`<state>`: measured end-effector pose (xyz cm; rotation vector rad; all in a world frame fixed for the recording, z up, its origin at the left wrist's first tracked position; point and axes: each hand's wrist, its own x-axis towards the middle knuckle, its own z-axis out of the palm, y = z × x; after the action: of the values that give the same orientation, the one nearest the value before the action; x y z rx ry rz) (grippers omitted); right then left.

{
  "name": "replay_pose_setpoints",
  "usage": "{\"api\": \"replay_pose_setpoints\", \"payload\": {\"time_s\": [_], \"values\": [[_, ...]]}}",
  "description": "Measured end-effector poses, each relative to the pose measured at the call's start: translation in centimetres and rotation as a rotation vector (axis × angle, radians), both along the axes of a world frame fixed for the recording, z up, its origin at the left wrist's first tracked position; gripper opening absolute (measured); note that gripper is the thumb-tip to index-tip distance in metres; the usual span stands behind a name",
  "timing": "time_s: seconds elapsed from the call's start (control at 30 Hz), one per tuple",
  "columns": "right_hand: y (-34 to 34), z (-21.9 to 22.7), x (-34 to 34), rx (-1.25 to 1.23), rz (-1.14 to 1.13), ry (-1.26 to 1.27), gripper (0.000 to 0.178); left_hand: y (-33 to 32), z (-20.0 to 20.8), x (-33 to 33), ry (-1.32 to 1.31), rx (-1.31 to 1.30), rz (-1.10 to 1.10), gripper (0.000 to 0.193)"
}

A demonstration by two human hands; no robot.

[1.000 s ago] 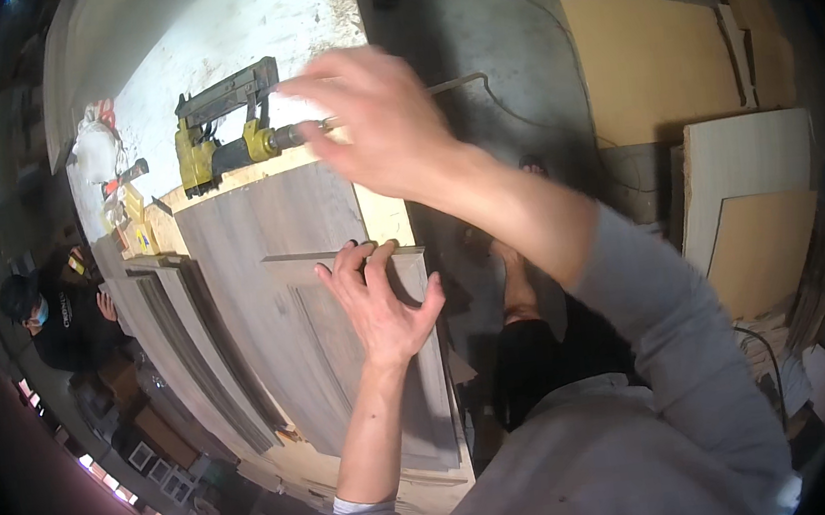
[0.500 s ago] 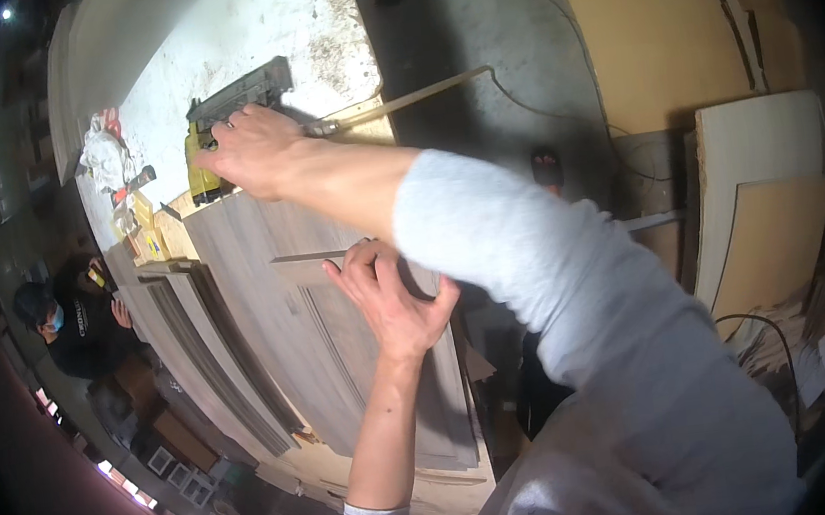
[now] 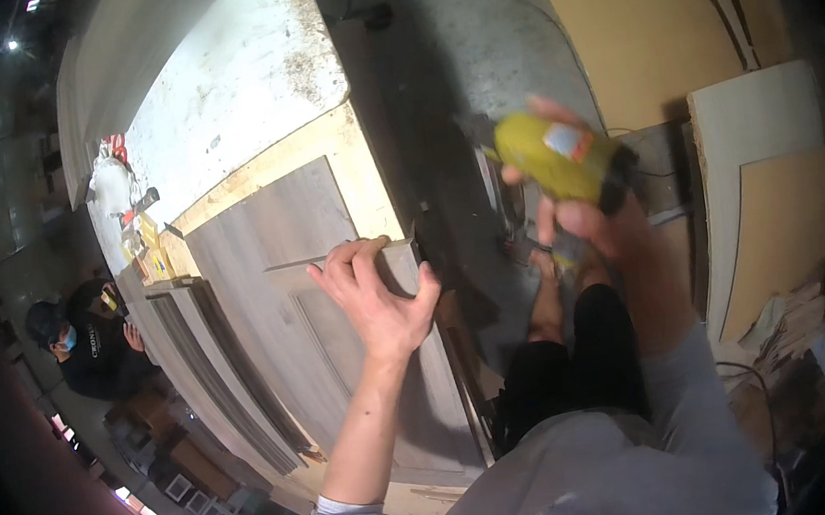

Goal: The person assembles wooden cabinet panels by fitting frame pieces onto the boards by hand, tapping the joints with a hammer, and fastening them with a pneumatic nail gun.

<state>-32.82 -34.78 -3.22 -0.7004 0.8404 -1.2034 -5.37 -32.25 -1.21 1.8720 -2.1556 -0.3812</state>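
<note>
My left hand [image 3: 377,301] is curled over the corner of a grey-brown wooden door panel [image 3: 317,353] on the workbench. Its thumb lies at the panel's right edge, its fingers over the frame piece. Off to the right of the bench, my right hand [image 3: 585,224] is wrapped around a yellow-green nail gun [image 3: 553,154]. Motion smears both the tool and the hand. A loose grey-brown board [image 3: 302,209] lies against the panel's far end.
Long grey wooden strips [image 3: 222,358] are stacked left of the panel. The white bench top [image 3: 244,84] has stains. Small yellow boxes [image 3: 155,249] sit at its left edge, with a co-worker [image 3: 99,336] beyond. Tan sheets [image 3: 652,51] lie on the floor at right.
My right hand has lifted the nail gun off the bench and swung it right, past the bench edge. My left hand has stayed on the panel's corner.
</note>
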Motion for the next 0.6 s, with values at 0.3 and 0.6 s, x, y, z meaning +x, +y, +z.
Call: {"api": "replay_pose_setpoints", "payload": {"time_s": [0.3, 0.6], "values": [[7.6, -4.9, 5.3, 0.007, 0.127, -0.438, 0.080, 0.0, 0.5, -0.3, -0.057, 0.023, -0.029, 0.052], [8.2, -6.2, 6.8, 0.052, 0.122, -0.513, 0.079, 0.2, 0.0, 0.3, -0.017, 0.046, -0.009, 0.061]]}}
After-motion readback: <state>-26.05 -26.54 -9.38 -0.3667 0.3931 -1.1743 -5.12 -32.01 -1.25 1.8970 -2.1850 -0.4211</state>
